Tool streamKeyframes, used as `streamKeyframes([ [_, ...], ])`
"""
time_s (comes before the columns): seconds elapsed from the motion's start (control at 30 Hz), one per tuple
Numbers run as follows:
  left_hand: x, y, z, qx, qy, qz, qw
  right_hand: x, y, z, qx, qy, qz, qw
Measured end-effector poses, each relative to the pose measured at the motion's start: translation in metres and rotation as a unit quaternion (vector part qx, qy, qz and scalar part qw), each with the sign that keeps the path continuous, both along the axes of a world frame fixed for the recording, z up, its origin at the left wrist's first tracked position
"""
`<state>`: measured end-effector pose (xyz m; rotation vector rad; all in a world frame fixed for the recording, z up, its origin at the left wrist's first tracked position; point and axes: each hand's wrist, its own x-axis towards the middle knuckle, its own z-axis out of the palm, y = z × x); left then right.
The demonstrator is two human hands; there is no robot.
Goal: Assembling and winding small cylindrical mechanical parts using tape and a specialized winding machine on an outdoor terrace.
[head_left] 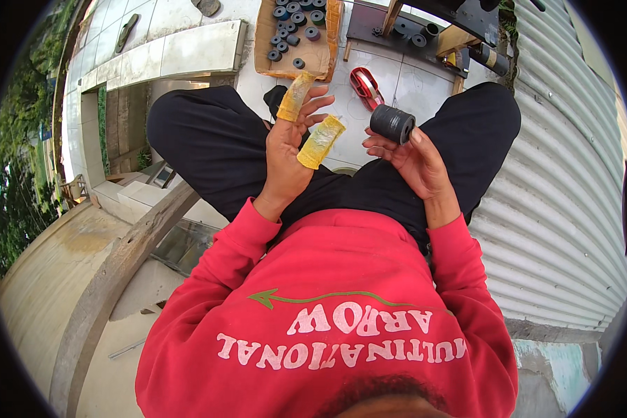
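In my right hand is a black cylindrical roller with a hole in its end face, pinched between thumb and fingers above my lap. My left hand is raised to the left of it, apart from the roller, with its fingers spread. Yellow, smudged covers wrap its thumb and forefinger. Beyond my hands, an open cardboard box holds several similar black rollers. Between the box and a dark bench lies a red tool with a pale strip along its middle; its exact kind is unclear.
At the far right stands the low dark bench with wooden supports and black cylinders on it. Corrugated metal sheeting rises along my right side. To my left are a wooden beam and a tiled ledge. A sandal lies farther off.
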<state>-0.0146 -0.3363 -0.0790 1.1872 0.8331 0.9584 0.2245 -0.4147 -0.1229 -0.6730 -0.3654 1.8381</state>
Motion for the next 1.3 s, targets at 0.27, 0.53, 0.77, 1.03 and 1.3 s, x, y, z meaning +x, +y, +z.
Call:
streamKeyframes([
  [0.27,0.013,0.016,-0.004,-0.024,-0.006,-0.145,0.989,-0.005,0.000,-0.016,-0.030,0.109,0.008,0.994],
  [0.53,0.019,0.011,-0.007,-0.069,-0.075,-0.099,0.990,-0.004,0.008,-0.014,0.009,0.216,0.017,0.976],
  [0.77,0.010,0.016,-0.009,-0.092,-0.068,-0.050,0.992,-0.006,0.009,-0.018,-0.030,0.157,0.017,0.987],
  [1.03,0.010,0.014,-0.015,-0.005,-0.003,-0.085,0.996,-0.009,0.018,-0.014,-0.073,0.149,0.042,0.985],
  [1.3,0.008,0.028,-0.004,-0.064,-0.001,-0.023,0.998,-0.011,0.018,-0.022,-0.082,0.122,0.042,0.988],
])
